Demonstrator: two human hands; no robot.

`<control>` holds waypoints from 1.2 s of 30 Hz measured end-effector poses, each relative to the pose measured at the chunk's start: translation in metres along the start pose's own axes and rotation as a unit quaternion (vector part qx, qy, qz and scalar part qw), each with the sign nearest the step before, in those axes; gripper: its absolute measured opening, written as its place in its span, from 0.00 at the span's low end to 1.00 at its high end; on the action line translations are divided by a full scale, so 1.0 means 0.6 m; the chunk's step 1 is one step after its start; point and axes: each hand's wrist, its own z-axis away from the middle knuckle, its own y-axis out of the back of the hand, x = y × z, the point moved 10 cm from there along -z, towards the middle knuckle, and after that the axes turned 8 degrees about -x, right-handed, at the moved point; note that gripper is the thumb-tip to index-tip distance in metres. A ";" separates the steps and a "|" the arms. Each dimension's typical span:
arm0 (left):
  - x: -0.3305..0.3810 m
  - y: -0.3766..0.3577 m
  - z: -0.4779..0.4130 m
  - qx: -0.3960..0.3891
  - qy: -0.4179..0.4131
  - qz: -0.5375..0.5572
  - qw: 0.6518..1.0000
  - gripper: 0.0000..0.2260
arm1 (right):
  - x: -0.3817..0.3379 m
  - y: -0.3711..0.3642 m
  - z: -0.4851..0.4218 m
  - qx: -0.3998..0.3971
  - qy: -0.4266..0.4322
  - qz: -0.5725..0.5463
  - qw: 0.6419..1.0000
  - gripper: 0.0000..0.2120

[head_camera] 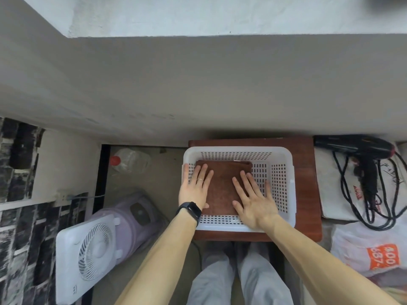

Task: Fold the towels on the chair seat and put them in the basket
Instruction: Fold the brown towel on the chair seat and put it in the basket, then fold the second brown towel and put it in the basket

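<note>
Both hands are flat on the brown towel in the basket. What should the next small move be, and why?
Probably lift both hands straight up and out. The left hand and right hand lie open on the folded brown towel, which already sits flat in the white basket; the visible chair seat shows no other towel.

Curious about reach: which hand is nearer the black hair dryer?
Right. The right hand rests on the towel nearer the hair dryer; the left hand rests on its far side.
</note>
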 end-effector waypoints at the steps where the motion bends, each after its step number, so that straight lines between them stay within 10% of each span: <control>1: -0.001 -0.002 -0.002 0.001 0.004 0.000 1.000 0.49 | -0.001 0.001 -0.001 -0.005 -0.004 0.004 1.000 0.31; 12: 0.003 0.007 0.021 0.019 0.010 0.035 0.999 0.47 | -0.029 0.049 0.025 -0.040 0.005 0.048 0.998 0.33; 20: -0.008 0.024 0.162 0.063 0.059 0.285 0.955 0.19 | -0.064 0.129 0.137 0.008 0.119 0.029 0.992 0.21; 26: -0.098 -0.072 0.390 0.132 0.240 0.505 0.819 0.17 | -0.229 0.196 0.252 0.040 0.327 0.080 0.941 0.17; 36: -0.088 -0.364 0.970 0.263 0.563 0.634 0.461 0.13 | -0.672 0.148 0.642 0.041 0.637 0.166 0.752 0.13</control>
